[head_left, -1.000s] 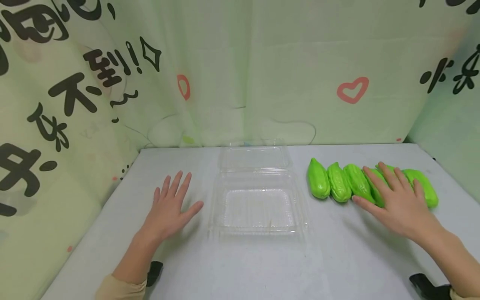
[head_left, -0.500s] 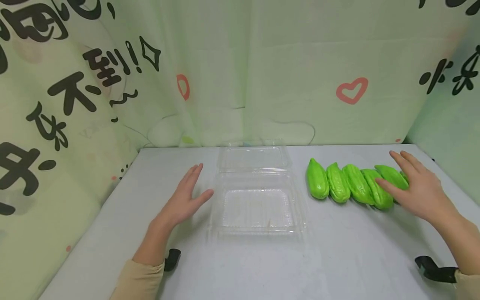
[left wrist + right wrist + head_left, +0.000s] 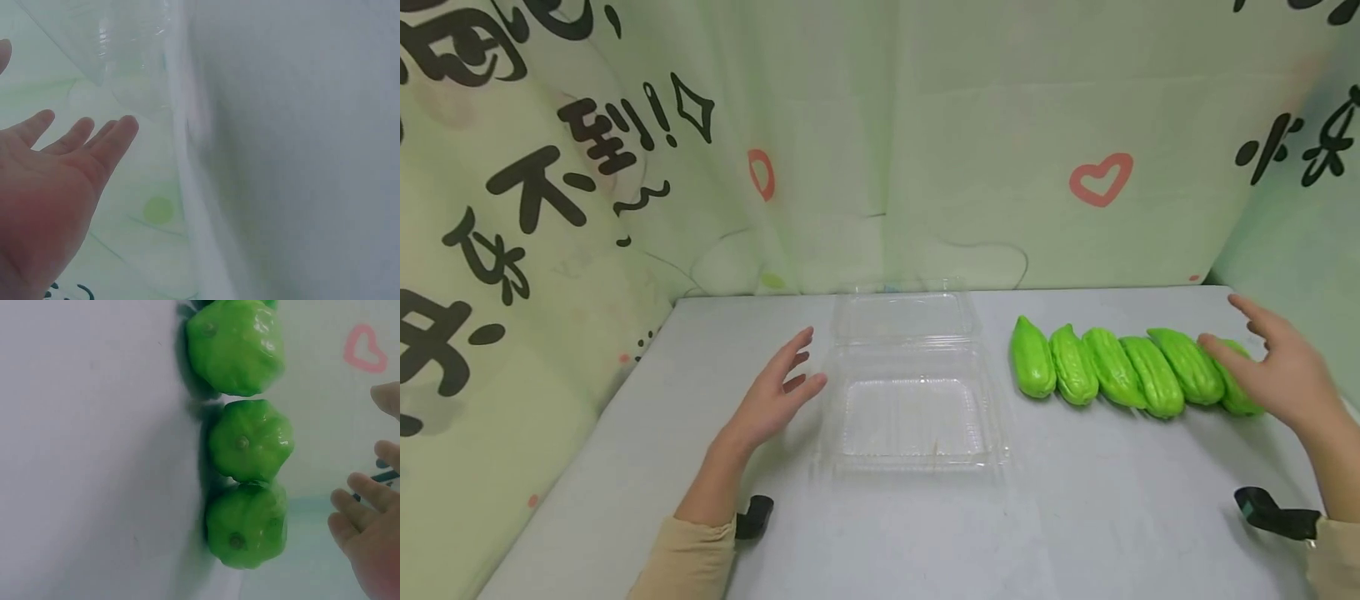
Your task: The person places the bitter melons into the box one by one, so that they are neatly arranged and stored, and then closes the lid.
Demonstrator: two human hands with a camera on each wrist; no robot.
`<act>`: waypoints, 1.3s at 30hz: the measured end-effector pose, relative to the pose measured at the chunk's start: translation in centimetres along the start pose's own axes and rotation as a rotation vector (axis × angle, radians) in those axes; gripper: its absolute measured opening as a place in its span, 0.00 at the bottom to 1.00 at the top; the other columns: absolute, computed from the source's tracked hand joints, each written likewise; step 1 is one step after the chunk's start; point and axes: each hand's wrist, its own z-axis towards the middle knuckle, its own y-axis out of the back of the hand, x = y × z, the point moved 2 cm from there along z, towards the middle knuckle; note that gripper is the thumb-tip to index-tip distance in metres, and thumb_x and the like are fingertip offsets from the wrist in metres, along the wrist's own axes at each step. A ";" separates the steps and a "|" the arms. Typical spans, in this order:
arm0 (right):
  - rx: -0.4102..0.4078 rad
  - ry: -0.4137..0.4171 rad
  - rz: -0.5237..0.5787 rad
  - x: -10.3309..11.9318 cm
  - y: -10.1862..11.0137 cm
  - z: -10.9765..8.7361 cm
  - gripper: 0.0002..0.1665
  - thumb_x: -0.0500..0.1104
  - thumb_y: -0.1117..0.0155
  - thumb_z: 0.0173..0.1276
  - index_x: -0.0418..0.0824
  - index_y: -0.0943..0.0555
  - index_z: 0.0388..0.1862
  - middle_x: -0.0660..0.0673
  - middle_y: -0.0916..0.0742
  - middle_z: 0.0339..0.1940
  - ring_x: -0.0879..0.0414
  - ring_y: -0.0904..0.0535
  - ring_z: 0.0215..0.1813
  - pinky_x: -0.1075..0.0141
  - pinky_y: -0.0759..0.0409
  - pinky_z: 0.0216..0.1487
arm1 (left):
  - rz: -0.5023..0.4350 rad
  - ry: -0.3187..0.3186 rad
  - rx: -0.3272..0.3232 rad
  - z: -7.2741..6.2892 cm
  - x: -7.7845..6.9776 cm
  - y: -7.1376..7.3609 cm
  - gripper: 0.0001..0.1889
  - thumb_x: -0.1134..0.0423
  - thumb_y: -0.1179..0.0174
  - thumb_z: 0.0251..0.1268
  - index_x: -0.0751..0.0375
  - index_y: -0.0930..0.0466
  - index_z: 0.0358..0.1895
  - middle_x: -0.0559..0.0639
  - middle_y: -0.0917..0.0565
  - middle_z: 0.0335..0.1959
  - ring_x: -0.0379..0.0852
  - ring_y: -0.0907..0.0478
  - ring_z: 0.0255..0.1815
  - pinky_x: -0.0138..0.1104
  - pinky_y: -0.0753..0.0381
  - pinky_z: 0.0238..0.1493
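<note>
Several bright green bitter melons (image 3: 1108, 367) lie side by side on the right of the table, their lengths running away from me. My right hand (image 3: 1285, 367) hovers by the right end of the row, fingers apart and holding nothing, and overlaps the last bitter melon (image 3: 1234, 392) in the head view. In the right wrist view the blunt ends of three bitter melons (image 3: 250, 440) face the camera. A transparent plastic clamshell box (image 3: 917, 417) sits mid-table, lid folded back. Just left of it my left hand (image 3: 772, 398) hangs in the air with relaxed fingers, grasping nothing.
The white tabletop (image 3: 925, 533) ends at the back against a pale green curtain (image 3: 985, 167) with printed characters and hearts. More curtain hangs at the left and right sides. Black wrist mounts (image 3: 1273, 512) stick out near both sleeves.
My right hand has moved right along the row, uncovering more bitter melons. The left hand has shifted a little toward the box and turned on its side. Box and melons stay put.
</note>
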 end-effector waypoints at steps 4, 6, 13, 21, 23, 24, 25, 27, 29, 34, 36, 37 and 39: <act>0.023 -0.067 0.047 -0.8 0.2 0.4 0.45 0.54 0.50 0.80 0.36 0.57 0.83 0.18 0.45 0.75 0.16 0.49 0.71 0.22 0.45 0.59 | -0.089 0.008 0.025 0.0 0.4 -0.3 0.37 0.62 0.40 0.75 0.57 0.48 0.81 0.60 0.45 0.80 0.63 0.45 0.78 0.54 0.39 0.72; 0.032 -0.112 0.069 -1.2 0.2 0.5 0.46 0.56 0.52 0.80 0.40 0.58 0.84 0.20 0.47 0.77 0.16 0.50 0.71 0.22 0.44 0.59 | -0.116 0.016 0.044 0.0 0.6 -0.5 0.37 0.62 0.41 0.75 0.57 0.48 0.81 0.61 0.45 0.80 0.62 0.46 0.78 0.54 0.39 0.73; 0.060 -0.156 0.105 -3.2 -0.2 0.3 0.47 0.55 0.52 0.80 0.33 0.60 0.82 0.18 0.52 0.76 0.16 0.54 0.72 0.20 0.45 0.57 | -0.176 0.026 0.073 -0.3 1.5 -1.0 0.36 0.64 0.42 0.75 0.60 0.48 0.81 0.60 0.46 0.80 0.58 0.46 0.79 0.55 0.40 0.72; 0.056 -0.217 0.138 -10.8 -2.3 2.0 0.51 0.62 0.52 0.77 0.38 0.60 0.83 0.20 0.52 0.78 0.18 0.51 0.72 0.22 0.43 0.58 | -0.229 -0.016 0.104 -0.6 2.1 -1.4 0.35 0.70 0.41 0.72 0.67 0.45 0.78 0.64 0.44 0.79 0.60 0.45 0.78 0.55 0.37 0.71; 0.071 -0.230 0.156 -10.6 -2.1 1.7 0.51 0.61 0.52 0.78 0.34 0.60 0.82 0.18 0.51 0.76 0.16 0.52 0.72 0.23 0.43 0.59 | -0.229 -0.027 0.119 -0.6 2.3 -1.5 0.35 0.71 0.41 0.71 0.69 0.44 0.78 0.64 0.43 0.79 0.60 0.45 0.78 0.54 0.37 0.70; 0.086 -0.232 0.159 -10.1 -2.0 1.4 0.51 0.60 0.52 0.78 0.32 0.60 0.82 0.17 0.51 0.75 0.16 0.53 0.71 0.23 0.43 0.60 | -0.229 -0.030 0.125 -0.7 2.4 -1.5 0.35 0.71 0.41 0.71 0.69 0.44 0.78 0.64 0.43 0.79 0.61 0.45 0.78 0.54 0.37 0.70; 0.098 -0.233 0.158 -9.5 -1.8 1.1 0.50 0.58 0.52 0.78 0.30 0.60 0.81 0.16 0.51 0.75 0.15 0.53 0.71 0.24 0.43 0.59 | -0.232 -0.034 0.132 -0.7 2.4 -1.6 0.35 0.72 0.41 0.71 0.69 0.44 0.77 0.63 0.43 0.79 0.61 0.45 0.78 0.54 0.37 0.70; 0.116 -0.223 0.149 -8.3 -1.4 0.4 0.49 0.56 0.52 0.79 0.26 0.58 0.79 0.13 0.48 0.72 0.14 0.52 0.70 0.24 0.41 0.58 | -0.236 -0.034 0.139 -0.7 2.5 -1.7 0.35 0.72 0.40 0.70 0.69 0.44 0.78 0.63 0.43 0.79 0.61 0.45 0.78 0.54 0.36 0.70; 0.132 -0.215 0.126 -7.2 -1.1 -0.2 0.47 0.54 0.52 0.79 0.24 0.58 0.78 0.11 0.46 0.70 0.13 0.50 0.68 0.25 0.39 0.56 | -0.238 -0.033 0.140 -0.7 2.6 -1.7 0.35 0.72 0.40 0.70 0.68 0.44 0.78 0.62 0.43 0.79 0.61 0.45 0.78 0.54 0.36 0.70; 0.137 -0.234 0.081 -6.8 -1.3 -0.5 0.47 0.55 0.54 0.80 0.22 0.56 0.77 0.10 0.45 0.67 0.13 0.47 0.65 0.27 0.36 0.56 | -0.261 -0.042 0.150 -0.6 2.7 -1.8 0.36 0.72 0.41 0.71 0.67 0.45 0.78 0.63 0.44 0.79 0.62 0.44 0.78 0.45 0.32 0.69; 0.139 -0.233 0.073 -7.1 -1.5 -0.5 0.47 0.55 0.54 0.80 0.22 0.57 0.77 0.09 0.45 0.68 0.13 0.47 0.65 0.26 0.36 0.56 | -0.292 -0.049 0.156 -0.7 2.7 -1.8 0.36 0.73 0.41 0.71 0.69 0.46 0.78 0.65 0.45 0.79 0.63 0.45 0.77 0.39 0.30 0.67; 0.139 -0.227 0.066 -7.3 -1.5 -0.5 0.47 0.55 0.54 0.80 0.22 0.56 0.77 0.09 0.45 0.67 0.13 0.47 0.65 0.26 0.37 0.56 | -0.306 -0.049 0.159 -0.7 2.7 -1.9 0.36 0.73 0.41 0.71 0.69 0.46 0.78 0.65 0.45 0.79 0.63 0.44 0.77 0.37 0.30 0.66; 0.143 -0.215 0.053 -7.4 -1.5 -0.5 0.47 0.55 0.53 0.80 0.22 0.56 0.77 0.09 0.45 0.67 0.13 0.47 0.66 0.26 0.37 0.57 | -0.332 -0.051 0.165 -0.7 2.7 -2.0 0.36 0.73 0.41 0.71 0.69 0.47 0.78 0.66 0.45 0.79 0.64 0.44 0.77 0.35 0.30 0.65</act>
